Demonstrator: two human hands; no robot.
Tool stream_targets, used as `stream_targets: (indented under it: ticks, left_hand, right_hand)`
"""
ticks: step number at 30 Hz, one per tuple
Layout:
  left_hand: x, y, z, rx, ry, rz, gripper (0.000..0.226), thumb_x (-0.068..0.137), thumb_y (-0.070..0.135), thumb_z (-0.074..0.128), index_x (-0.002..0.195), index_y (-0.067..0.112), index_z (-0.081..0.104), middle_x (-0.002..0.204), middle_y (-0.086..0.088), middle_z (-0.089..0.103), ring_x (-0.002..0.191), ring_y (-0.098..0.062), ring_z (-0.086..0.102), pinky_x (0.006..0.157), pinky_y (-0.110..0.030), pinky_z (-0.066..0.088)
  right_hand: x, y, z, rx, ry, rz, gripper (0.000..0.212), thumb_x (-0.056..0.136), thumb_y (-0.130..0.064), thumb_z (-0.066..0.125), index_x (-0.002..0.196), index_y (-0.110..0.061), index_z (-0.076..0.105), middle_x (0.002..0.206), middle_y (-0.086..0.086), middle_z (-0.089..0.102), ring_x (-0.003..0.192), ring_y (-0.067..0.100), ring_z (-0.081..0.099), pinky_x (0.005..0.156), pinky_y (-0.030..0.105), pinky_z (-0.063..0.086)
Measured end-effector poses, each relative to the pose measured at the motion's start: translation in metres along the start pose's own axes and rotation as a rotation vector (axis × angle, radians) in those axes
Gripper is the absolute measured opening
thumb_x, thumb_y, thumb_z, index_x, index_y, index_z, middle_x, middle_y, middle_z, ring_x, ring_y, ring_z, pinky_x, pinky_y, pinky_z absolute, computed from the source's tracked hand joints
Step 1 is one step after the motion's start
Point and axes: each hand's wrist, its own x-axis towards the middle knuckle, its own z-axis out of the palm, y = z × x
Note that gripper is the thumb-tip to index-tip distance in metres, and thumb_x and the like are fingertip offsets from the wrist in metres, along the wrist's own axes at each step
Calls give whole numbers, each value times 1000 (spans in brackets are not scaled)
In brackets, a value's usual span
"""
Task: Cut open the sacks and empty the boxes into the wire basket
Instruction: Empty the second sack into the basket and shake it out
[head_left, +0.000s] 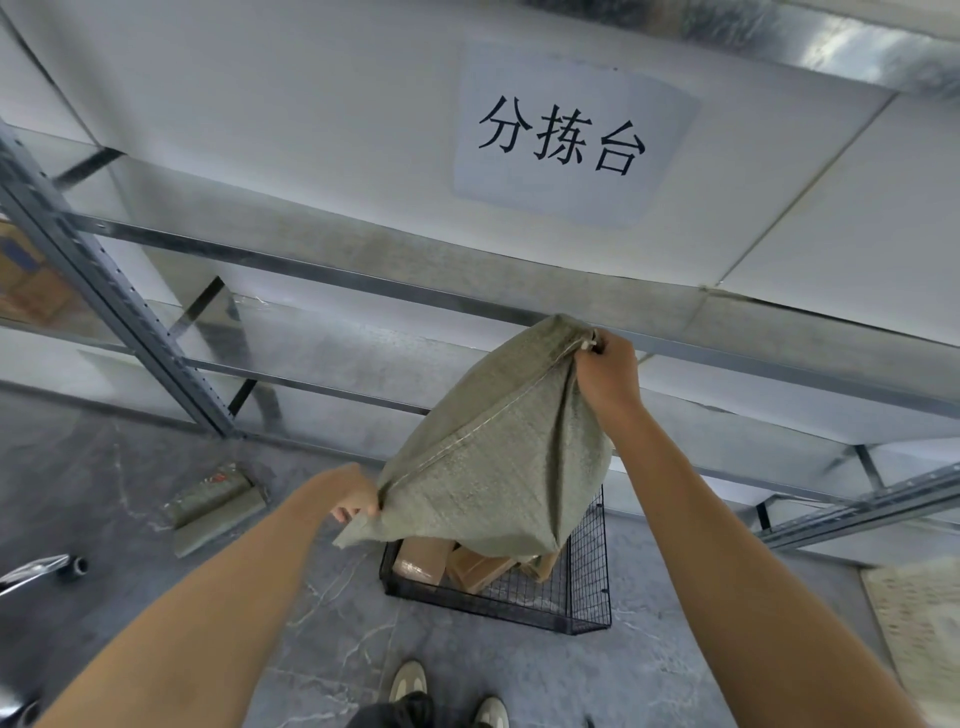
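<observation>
**Sack held upside down over the wire basket**

The person holds a grey-green woven sack (498, 447) up in the air with both bare hands. The right hand (609, 371) is the higher one, clenched around the bunched top corner of the sack, where a pale cord shows beside the knuckles. The left hand (353, 498) is lower and nearer the body, its fingers pinched on the other corner of the same stitched seam. That seam runs as a slanted line from the left hand up to the right hand, so the sack hangs tilted between them.

Directly below the hands the sack's open end droops into a black wire basket (587, 582) standing on the grey marbled floor. Brown cardboard boxes (421, 561) show under the sack's lower edge, inside the basket; whether any are partly inside the sack cannot be told.

To the left of the left hand, on the floor, lies a folded sack (215, 506) of the same cloth. Beyond both hands stand metal shelves (332, 275), and above the right hand a white sign (566, 135) with black characters is fixed to the wall. Beneath the forearms, the person's two light shoes (410, 686) are planted on the floor.
</observation>
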Motion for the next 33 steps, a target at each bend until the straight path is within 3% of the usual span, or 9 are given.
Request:
stream_targets:
  ticks: [3, 7, 12, 14, 17, 21, 25, 28, 33]
  left_hand:
    - [-1, 0, -12, 44, 313, 84, 27, 91, 11, 49, 112, -1, 61, 114, -18, 65, 104, -32, 63, 81, -33, 49]
    - [-33, 27, -43, -45, 707, 230, 9, 87, 15, 44, 89, 13, 52, 81, -5, 60, 80, -28, 58, 82, -37, 47]
    - [-83, 92, -85, -214, 1149, 512, 14, 94, 16, 40, 98, 11, 52, 78, -10, 59, 74, -32, 54, 71, -39, 49]
    - [-80, 111, -89, -141, 1139, 535, 12, 92, 14, 42, 99, 9, 51, 78, -11, 60, 73, -34, 55, 65, -37, 45]
    - [-66, 119, -80, 60, 917, 403, 20, 89, 10, 43, 106, 7, 52, 89, -12, 59, 80, -34, 54, 69, -34, 40]
    - [-71, 137, -100, -65, 1045, 487, 19, 97, 16, 32, 102, 8, 48, 87, -13, 56, 79, -33, 52, 71, -38, 42]
    - [-78, 150, -106, -63, 1035, 544, 20, 97, 16, 31, 104, 6, 48, 87, -15, 57, 77, -34, 54, 66, -38, 43]
    - [-78, 151, -109, -77, 1033, 553, 20, 97, 16, 31, 103, 7, 48, 88, -15, 59, 76, -33, 55, 65, -39, 45]
    - [-83, 153, -115, -99, 1016, 541, 20, 96, 15, 32, 105, 7, 48, 91, -15, 57, 76, -31, 53, 63, -37, 41]
  right_hand:
    - [-1, 5, -12, 14, 40, 24, 29, 80, 5, 34, 60, -16, 42, 58, 0, 39, 56, 15, 32, 53, 29, 21]
    - [2, -3, -45, 66, 173, 31, 35, 82, 4, 35, 57, -21, 36, 55, -4, 34, 53, 13, 28, 50, 26, 20]
    - [15, -22, -91, 231, 432, -86, 31, 76, 5, 32, 61, -21, 36, 58, -5, 33, 54, 10, 27, 50, 21, 26]
    - [15, -17, -98, 184, 452, -105, 33, 79, 7, 33, 67, -22, 43, 63, -8, 43, 58, 8, 39, 50, 12, 34]
    - [19, 15, -101, -85, 236, 23, 31, 84, 8, 34, 67, -17, 44, 63, -2, 45, 70, 22, 46, 52, 26, 34]
    - [26, 23, -120, -55, 375, 9, 28, 84, 7, 34, 94, -6, 56, 78, 3, 55, 79, 25, 51, 62, 29, 37]
    - [23, 27, -129, -107, 435, -117, 41, 86, 4, 38, 124, -12, 43, 83, 0, 55, 79, 23, 53, 66, 32, 41]
    - [23, 36, -137, -225, 474, -246, 54, 88, 3, 45, 137, -16, 34, 104, 9, 58, 81, 22, 54, 65, 31, 40]
    - [27, 45, -150, -464, 489, -418, 28, 90, 0, 44, 113, -8, 58, 106, 11, 64, 80, 31, 61, 64, 32, 44]
